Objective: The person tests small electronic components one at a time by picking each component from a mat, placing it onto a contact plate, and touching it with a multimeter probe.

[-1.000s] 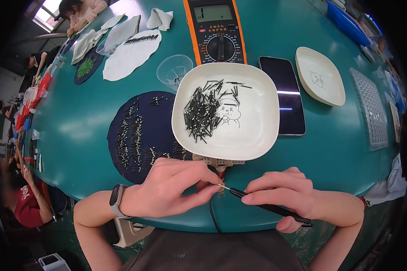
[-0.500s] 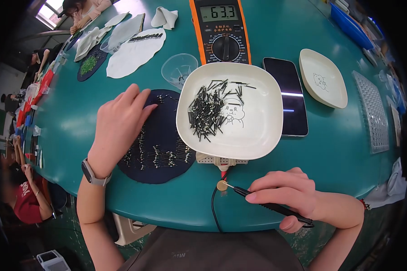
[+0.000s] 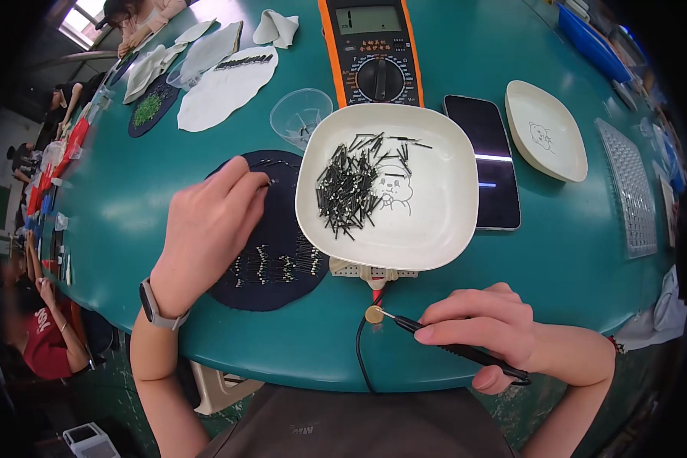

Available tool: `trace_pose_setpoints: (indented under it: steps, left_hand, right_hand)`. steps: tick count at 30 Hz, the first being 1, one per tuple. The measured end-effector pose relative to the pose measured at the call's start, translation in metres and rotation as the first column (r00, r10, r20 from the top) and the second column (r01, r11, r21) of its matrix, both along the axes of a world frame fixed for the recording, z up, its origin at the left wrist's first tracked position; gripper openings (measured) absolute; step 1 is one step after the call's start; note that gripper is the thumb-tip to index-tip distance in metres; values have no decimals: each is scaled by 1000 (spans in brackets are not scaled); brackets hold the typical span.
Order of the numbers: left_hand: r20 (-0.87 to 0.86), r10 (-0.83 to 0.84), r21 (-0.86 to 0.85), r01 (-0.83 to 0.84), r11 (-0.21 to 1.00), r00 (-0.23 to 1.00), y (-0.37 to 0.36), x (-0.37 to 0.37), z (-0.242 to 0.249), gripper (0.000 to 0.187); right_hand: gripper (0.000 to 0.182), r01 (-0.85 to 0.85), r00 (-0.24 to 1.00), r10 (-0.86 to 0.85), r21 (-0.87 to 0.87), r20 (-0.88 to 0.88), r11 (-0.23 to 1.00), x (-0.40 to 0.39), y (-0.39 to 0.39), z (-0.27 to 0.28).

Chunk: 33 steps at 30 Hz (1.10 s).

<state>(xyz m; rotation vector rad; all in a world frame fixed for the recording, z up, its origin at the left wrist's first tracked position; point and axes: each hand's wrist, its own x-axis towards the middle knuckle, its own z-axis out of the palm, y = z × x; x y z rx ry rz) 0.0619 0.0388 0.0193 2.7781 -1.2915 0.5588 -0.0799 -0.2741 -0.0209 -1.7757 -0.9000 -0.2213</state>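
Observation:
My left hand is over a dark round cloth. Its fingertips are pinched together beside a tiny shiny piece, and whether they hold it I cannot make out. Rows of small black pieces with metal ends lie on the cloth. My right hand grips a black multimeter probe, whose metal tip touches a small brass-coloured disc near the table's front edge. Between the hands sits a cream dish with a heap of thin black parts. The multimeter behind it reads "1".
A clear plastic cup stands left of the dish. On the right are a phone, a second cream dish and a clear tray. White cloths lie at the back left. Other people sit along the left.
My left hand's fingers have closed from apart into a pinch, and the hand has shifted slightly right and down. The multimeter display went from 63.3 to 1. My right hand stays put.

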Motion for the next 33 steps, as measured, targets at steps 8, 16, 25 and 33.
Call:
trace_pose_setpoints:
  steps: [8, 16, 25, 33]
  left_hand:
    - [-56, 8, 30, -7, 1000, 998, -3, -10, 0, 11]
    - [-35, 10, 70, -8, 997, 999, -5, -11, -1, 11]
    - [-21, 5, 53, -4, 999, 1000, -2, -9, -2, 10]
    - [6, 25, 36, -26, 999, 1000, 0, -4, 1, 9]
  right_hand:
    - [56, 11, 1000, -11, -14, -5, 1000, 0, 1, 1]
    - [54, 8, 1000, -10, -87, -22, 996, -2, -4, 6]
    - [53, 14, 999, -17, -79, -31, 997, -3, -3, 4]
    - [54, 19, 999, -22, -75, -37, 997, -3, -2, 4]
